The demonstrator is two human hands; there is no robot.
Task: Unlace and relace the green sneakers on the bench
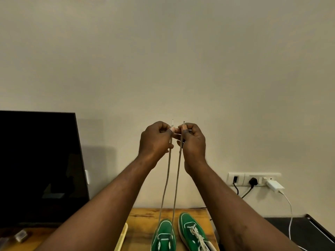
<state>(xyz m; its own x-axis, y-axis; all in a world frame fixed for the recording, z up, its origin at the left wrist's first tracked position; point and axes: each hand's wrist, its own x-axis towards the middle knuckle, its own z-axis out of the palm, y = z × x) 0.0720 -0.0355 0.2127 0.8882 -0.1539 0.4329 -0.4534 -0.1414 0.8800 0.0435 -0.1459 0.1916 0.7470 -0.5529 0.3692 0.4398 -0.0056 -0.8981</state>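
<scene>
Above a wooden bench [141,220], a person raises both hands close together against a plain wall. The left hand [155,140] pinches one end of a pale lace [176,183] between thumb and curled fingers, and the right hand [193,142] pinches the other end the same way. Both tips poke up just above the fingers. The two strands run down taut, side by side, to a green sneaker [164,236] standing on the bench with its toe towards the wall. The lace appears to pass through only its lowest eyelets, though the frame's edge cuts the shoe off. A second sneaker [192,230], laced in white, sits just beside it, nearer the bench's right end. A yellow perforated object [121,238] lies on the bench to the other side of the pair. A dark screen [36,160] stands at the bench's left end. Beyond its right end, a wall socket panel [253,179] holds a white charger [274,185].
</scene>
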